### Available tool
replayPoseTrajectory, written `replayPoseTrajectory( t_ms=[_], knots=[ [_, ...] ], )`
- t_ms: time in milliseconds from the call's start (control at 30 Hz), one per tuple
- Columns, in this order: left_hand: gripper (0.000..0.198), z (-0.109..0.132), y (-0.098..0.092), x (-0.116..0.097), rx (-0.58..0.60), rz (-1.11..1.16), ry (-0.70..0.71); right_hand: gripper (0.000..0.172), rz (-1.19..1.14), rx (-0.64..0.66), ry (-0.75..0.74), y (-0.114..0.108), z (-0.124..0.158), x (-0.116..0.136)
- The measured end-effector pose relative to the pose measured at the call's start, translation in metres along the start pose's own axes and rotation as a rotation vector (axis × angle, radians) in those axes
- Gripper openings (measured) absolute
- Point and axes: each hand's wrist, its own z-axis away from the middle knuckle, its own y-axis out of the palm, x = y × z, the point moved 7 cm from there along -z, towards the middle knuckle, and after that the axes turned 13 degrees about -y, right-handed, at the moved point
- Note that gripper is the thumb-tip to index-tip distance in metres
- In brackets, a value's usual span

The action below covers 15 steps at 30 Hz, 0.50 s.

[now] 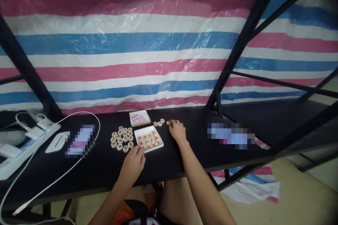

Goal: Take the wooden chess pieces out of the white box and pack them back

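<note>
At about two o'clock from the white open box (144,131), with fingers bent and narrow, the right grip (177,132). Touching or covering the near right edge of a single round piece (168,123); cannot tell whether actually pinched. At the box's seven o'clock, with fingers curled close together, the left grip (133,163). Resting right at the near left corner, by the wall; cannot tell whether closed on anything.

Inside the box, round pieces with red characters (146,141), close-packed and face up. At one o'clock, just beyond the rim, three loose pieces with red marks (160,124), near one another on the black surface (169,160). At eleven, just behind, a shallow white lid or box with reddish print (139,117). At nine, just beside the box, a cluster of round pieces with dark characters (119,141).

Farther out at nine, a pixelated patch (80,140), then a flat white object with a dark slot (52,147), then a white power strip (26,149) with plugs. Looping past these, a white cable (99,121). Well apart at three, another pixelated patch (228,135). At twelve, behind everything, a red, blue and white striped sheet (132,42).
</note>
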Motion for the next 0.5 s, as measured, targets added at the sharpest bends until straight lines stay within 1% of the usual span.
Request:
replayPoseTrajectory(
  t_ms=[67,200,367,500],
  knots=[
    [0.023,0.000,0.000,0.000,0.003,0.003,0.002,0.029,0.012,0.039,-0.001,0.004,0.001,-0.002],
    [0.022,-0.002,-0.002,0.001,0.021,0.051,-0.007,0.023,0.024,0.023,-0.006,0.001,0.004,0.000],
    [0.022,0.000,-0.005,0.003,0.030,0.163,-0.043,0.020,-0.029,0.025,-0.003,0.003,0.005,0.006],
    [0.020,0.001,-0.005,0.002,0.049,0.192,-0.065,0.023,-0.095,0.027,-0.006,0.008,0.004,0.009]
  ],
)
